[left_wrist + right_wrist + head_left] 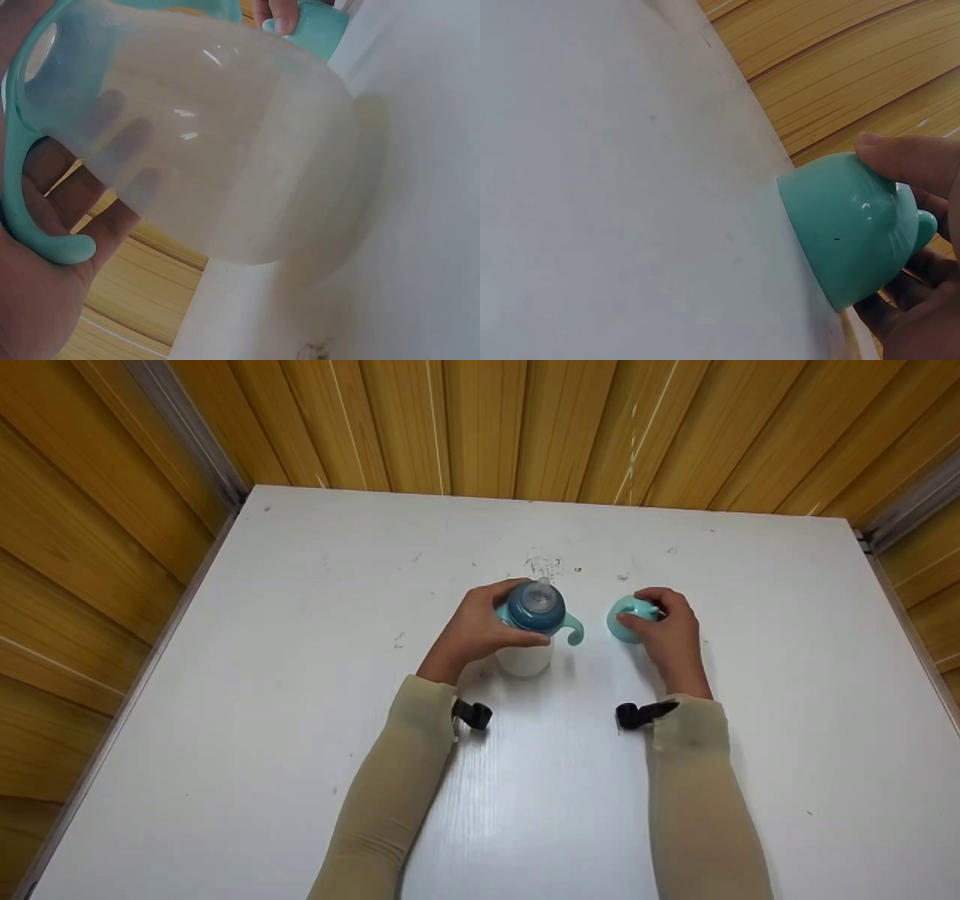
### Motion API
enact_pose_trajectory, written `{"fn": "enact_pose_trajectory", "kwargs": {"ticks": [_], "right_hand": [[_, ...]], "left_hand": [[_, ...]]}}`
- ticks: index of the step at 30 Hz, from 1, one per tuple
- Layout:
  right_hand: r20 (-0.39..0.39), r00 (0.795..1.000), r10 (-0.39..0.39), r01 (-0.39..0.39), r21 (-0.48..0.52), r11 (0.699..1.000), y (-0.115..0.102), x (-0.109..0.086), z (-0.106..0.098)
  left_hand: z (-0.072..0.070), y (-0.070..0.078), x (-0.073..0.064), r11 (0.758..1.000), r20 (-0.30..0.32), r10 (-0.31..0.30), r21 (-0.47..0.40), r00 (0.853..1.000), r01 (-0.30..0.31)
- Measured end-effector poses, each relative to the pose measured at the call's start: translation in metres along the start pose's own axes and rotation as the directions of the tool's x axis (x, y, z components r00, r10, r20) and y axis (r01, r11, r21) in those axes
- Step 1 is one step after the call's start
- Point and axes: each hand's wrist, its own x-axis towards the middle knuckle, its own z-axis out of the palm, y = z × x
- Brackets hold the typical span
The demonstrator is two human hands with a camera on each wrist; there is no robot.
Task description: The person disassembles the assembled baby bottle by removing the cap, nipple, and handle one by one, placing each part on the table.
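Observation:
My left hand [480,622] curls round the upper part of a baby bottle [525,660], with the thumb on the near side. The bottle has a clear teat, a dark blue collar and mint-green side handles. In the left wrist view, fingers show through the translucent body of the bottle [225,142], and its base is right at the tabletop. To the right, my right hand [670,626] grips a mint-green dome cap [624,622] with small ear-like points. The right wrist view shows the thumb on the cap [847,232], its rim down at the table surface.
A white table [255,720] with dark scuff marks [544,564] lies under both hands. Yellow wood-look panels [480,427] stand along its back and sides. Small black devices [476,715] are strapped at both wrists.

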Motion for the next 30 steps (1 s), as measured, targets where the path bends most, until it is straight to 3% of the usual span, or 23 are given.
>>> {"fn": "enact_pose_trajectory", "kwargs": {"ticks": [13,30], "right_hand": [[0.023,1.0,-0.005,0.005,-0.002,1.0,-0.001,0.0,0.003],[0.031,0.997,-0.073,0.075,-0.059,0.995,-0.016,-0.005,-0.001]], "left_hand": [[-0.003,-0.002,-0.002,1.0,-0.008,0.015,-0.023,1.0,-0.015],[-0.003,-0.003,-0.002,0.999,-0.005,0.02,-0.037,1.0,-0.02]]}}
